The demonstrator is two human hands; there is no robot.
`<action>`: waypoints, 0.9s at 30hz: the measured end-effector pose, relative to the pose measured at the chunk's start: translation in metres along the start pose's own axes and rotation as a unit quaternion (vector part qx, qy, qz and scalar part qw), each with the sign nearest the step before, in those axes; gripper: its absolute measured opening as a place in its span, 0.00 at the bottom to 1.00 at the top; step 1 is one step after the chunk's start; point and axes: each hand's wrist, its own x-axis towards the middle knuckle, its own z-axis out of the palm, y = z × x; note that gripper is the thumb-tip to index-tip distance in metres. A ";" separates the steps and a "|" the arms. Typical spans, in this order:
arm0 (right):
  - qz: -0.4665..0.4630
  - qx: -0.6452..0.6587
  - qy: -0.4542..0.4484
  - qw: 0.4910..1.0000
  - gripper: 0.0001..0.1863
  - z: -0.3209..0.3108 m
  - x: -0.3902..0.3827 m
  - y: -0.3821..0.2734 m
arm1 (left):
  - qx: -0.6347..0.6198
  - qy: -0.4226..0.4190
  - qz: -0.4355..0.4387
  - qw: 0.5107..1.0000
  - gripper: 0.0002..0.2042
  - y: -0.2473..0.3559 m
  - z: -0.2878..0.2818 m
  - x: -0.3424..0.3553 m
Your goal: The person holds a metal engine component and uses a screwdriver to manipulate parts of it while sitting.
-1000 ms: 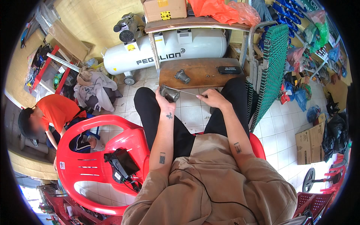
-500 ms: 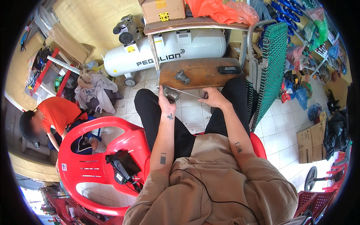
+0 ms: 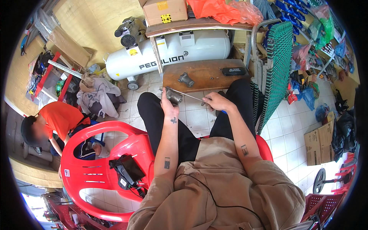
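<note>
Between my knees, my left hand (image 3: 168, 108) is closed round a grey, roughly cylindrical metal part (image 3: 175, 97). My right hand (image 3: 217, 102) grips one end of a thin straight metal rod (image 3: 194, 98), which slants up and left to the upper edge of that part. Whether the rod's tip touches the part or enters it, I cannot make out, nor the exact kind of tool. A second grey metal part (image 3: 186, 79) lies on the low brown wooden bench (image 3: 209, 85) just beyond my hands.
A black oblong case (image 3: 234, 71) and small bits lie on the bench, before a white air-compressor tank (image 3: 130, 63). A green woven folding bed (image 3: 276, 69) stands at right. On my left are a red plastic chair (image 3: 76, 188) holding black electronics (image 3: 131, 170) and a crouching person (image 3: 59, 119).
My right hand has shifted very slightly left, with the rod still in it. The person at left has moved a little. My left hand and its metal part stay almost in place.
</note>
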 end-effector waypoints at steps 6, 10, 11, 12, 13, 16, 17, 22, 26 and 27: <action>-0.042 0.070 0.053 0.995 0.16 0.008 -0.012 -0.015 | 0.020 0.012 0.012 1.000 0.15 0.000 0.002 -0.003; -0.036 0.080 0.060 0.994 0.16 0.010 -0.004 -0.010 | 0.012 0.010 0.006 1.000 0.15 0.002 0.001 -0.001; -0.036 0.081 0.056 0.994 0.16 0.010 -0.002 -0.006 | 0.007 0.011 0.002 1.000 0.15 0.002 0.001 -0.001; -0.036 0.081 0.053 0.995 0.16 0.011 0.001 -0.002 | 0.007 0.009 0.002 1.000 0.15 0.001 0.001 -0.001; -0.036 0.083 0.048 0.995 0.16 0.011 0.001 -0.003 | 0.008 0.009 0.003 1.000 0.15 0.002 0.000 -0.001; -0.017 0.170 0.008 0.985 0.16 0.014 -0.002 -0.006 | -0.001 0.000 -0.004 1.000 0.15 0.003 -0.001 -0.001; -0.010 0.172 -0.004 0.985 0.17 0.014 0.000 -0.003 | -0.006 -0.005 -0.008 1.000 0.15 0.003 0.000 0.000; -0.003 0.191 -0.020 0.981 0.16 0.019 -0.005 -0.017 | 0.011 -0.010 -0.008 1.000 0.15 0.001 -0.003 0.001; -0.040 0.148 0.041 0.987 0.18 0.023 -0.002 -0.013 | 0.011 -0.005 -0.010 1.000 0.15 0.000 -0.003 0.002; -0.039 0.147 0.047 0.987 0.19 0.024 0.002 -0.009 | 0.010 -0.004 -0.011 1.000 0.15 0.000 -0.002 0.001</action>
